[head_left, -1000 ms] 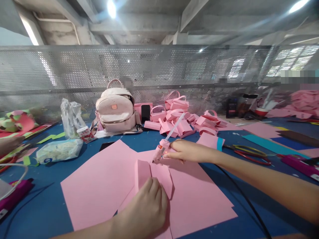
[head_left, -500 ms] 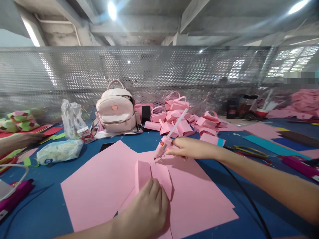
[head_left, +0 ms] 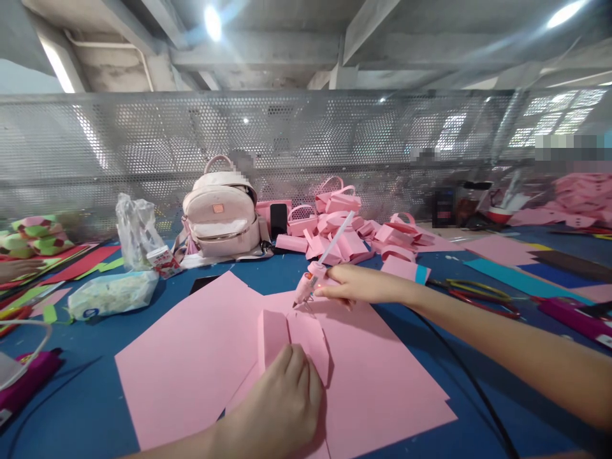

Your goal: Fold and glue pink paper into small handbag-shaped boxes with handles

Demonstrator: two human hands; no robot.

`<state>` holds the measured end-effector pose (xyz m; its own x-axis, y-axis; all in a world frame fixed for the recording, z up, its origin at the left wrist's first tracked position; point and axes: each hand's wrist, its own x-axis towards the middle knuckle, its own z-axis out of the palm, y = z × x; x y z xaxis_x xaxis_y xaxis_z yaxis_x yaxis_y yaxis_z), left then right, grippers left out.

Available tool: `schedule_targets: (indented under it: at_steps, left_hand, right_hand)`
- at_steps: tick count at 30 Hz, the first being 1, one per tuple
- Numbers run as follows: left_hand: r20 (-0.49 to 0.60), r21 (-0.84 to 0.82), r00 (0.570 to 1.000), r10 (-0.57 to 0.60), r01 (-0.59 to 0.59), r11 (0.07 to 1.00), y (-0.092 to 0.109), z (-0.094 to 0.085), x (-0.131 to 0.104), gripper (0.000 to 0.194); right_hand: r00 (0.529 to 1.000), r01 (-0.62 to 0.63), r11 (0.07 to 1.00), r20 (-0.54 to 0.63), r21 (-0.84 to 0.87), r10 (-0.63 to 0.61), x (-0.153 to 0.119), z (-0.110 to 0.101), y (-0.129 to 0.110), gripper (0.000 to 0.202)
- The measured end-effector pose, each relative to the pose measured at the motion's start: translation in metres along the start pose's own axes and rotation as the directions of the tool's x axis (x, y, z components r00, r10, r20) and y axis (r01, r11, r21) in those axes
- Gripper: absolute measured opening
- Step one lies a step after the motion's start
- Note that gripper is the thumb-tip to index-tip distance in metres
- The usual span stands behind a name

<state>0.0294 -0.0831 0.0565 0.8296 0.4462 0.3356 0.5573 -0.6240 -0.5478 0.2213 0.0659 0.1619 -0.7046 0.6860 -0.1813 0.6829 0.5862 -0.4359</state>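
Note:
My right hand [head_left: 351, 284] is wrapped round a pink glue gun [head_left: 306, 287], which has a long pale glue stick in its back end. The gun's dark tip points down at the upper edge of a folded pink paper piece [head_left: 310, 335]. My left hand [head_left: 287, 395] is closed on the lower part of this folded piece; its fingertips are hidden. Large flat pink sheets [head_left: 191, 357] lie under both hands on the blue table [head_left: 95, 382].
Behind the sheets stand a pale backpack [head_left: 220, 213], a phone [head_left: 278, 220] and a heap of pink paper baskets [head_left: 342, 226]. Scissors [head_left: 482, 296] and a black cable lie at the right. A plastic packet [head_left: 113, 293] is at the left, with another person's hand [head_left: 19, 269] beyond.
The other person's hand at the far left has drawn back towards the left edge. The glue gun has tilted and shifted very slightly left. My left hand looks unmoved.

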Motion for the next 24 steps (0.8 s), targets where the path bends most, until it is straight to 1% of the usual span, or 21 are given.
schedule_targets:
  at_steps: [5,11,16,20,24]
  left_hand:
    - [-0.011,0.002,1.000,-0.004,0.004,1.000,-0.001,-0.001,0.000,0.020]
    - [-0.007,0.003,1.000,-0.008,0.008,1.000,0.001,0.000,-0.001,0.021]
    - [0.003,0.007,1.000,0.004,-0.004,1.000,0.000,-0.001,-0.001,0.021]
    - [0.001,0.013,1.000,-0.001,0.001,1.000,-0.001,-0.001,0.000,0.021]
    - [0.021,0.008,1.000,-0.001,0.001,1.000,0.000,0.000,0.000,0.022]
  right_hand:
    - [0.998,-0.003,0.998,0.059,0.066,-0.001,0.003,0.002,0.000,0.045]
    - [0.997,-0.011,0.995,0.079,0.104,0.003,-0.003,-0.002,-0.007,0.040]
    - [0.995,0.010,0.997,0.100,0.076,-0.017,-0.008,-0.003,-0.010,0.046]
    - [0.994,0.010,0.998,0.106,0.064,-0.016,-0.008,-0.001,-0.009,0.042]
    - [0.993,0.006,0.999,0.115,0.045,-0.011,-0.008,0.000,-0.010,0.041]
